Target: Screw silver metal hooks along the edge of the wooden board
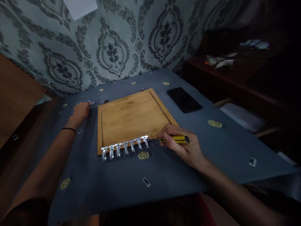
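A square wooden board [131, 117] lies flat on a blue-grey tabletop [211, 147]. A shiny metal hook rail [124, 147] with several hooks sits along the board's near edge. My right hand [182, 147] rests just right of the rail, fingers closed around a yellow and black tool [179, 139] that points toward the rail's right end. My left hand [80, 111] reaches to the far left of the board, fingers curled over small metal bits [91, 102] on the table; whether it holds one is unclear. A black band circles that wrist.
A black phone [184, 99] lies right of the board. Small screws and yellow dotted marks are scattered over the tabletop. Patterned wallpaper [113, 47] rises behind. A dark wooden shelf [225, 72] with papers stands at right, a brown panel [16, 94] at left.
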Demonstrator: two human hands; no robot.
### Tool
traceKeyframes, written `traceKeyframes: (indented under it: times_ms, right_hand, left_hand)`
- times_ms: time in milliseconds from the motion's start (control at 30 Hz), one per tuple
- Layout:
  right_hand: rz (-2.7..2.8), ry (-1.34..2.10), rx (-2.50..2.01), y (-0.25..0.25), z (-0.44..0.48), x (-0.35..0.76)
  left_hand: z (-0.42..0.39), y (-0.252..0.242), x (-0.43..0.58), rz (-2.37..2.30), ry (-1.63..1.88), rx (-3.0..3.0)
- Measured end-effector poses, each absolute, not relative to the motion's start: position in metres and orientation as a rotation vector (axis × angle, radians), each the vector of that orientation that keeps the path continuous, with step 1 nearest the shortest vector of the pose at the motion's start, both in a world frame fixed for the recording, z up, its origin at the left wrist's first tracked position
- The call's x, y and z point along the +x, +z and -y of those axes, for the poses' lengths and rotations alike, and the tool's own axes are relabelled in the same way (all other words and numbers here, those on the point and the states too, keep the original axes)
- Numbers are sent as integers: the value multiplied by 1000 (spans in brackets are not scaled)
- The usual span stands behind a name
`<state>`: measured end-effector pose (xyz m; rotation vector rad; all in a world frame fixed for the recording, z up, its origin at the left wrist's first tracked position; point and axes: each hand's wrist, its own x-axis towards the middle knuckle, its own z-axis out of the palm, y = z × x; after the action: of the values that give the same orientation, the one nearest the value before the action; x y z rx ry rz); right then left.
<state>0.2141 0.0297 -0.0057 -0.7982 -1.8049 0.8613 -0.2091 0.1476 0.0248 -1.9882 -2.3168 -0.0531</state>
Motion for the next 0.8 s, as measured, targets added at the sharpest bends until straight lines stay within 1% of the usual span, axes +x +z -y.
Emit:
traceKeyframes:
  times_ms: [133,233,300,333,367,433,500,600,800]
  right_hand:
    - [1809,844,-751,-9,-30,216]
    - [1820,852,-734,-10,-31,217]
    - [1808,860,-719,-10,-31,217]
    - [1797,866,-716,-11,-31,217]
    - [1784,872,-720,-11,-31,217]
    - [1776,888,-742,-10,-31,216]
    - [1773,898,-764,-10,-30,216]
    - [1769,910,-770,-9,-29,216]
    - [1770,930,-786,-4,-30,217]
  left_hand:
    - [-140,43,-193,2371,-342,-1999]
    - [-127,44,-151,2371,-559,-2164]
    - [-113,40,-113,2354,-1022,-2535]
    - [-105,37,-93,2341,-1121,-2715]
    - [-96,34,-75,2346,-1143,-2866]
    - [-81,29,-45,2354,-1064,-3137]
    - [-70,25,-26,2375,-1019,-3265]
    - [-65,21,-14,2386,-952,-3360]
    - [-66,15,-9,2156,-756,-3432]
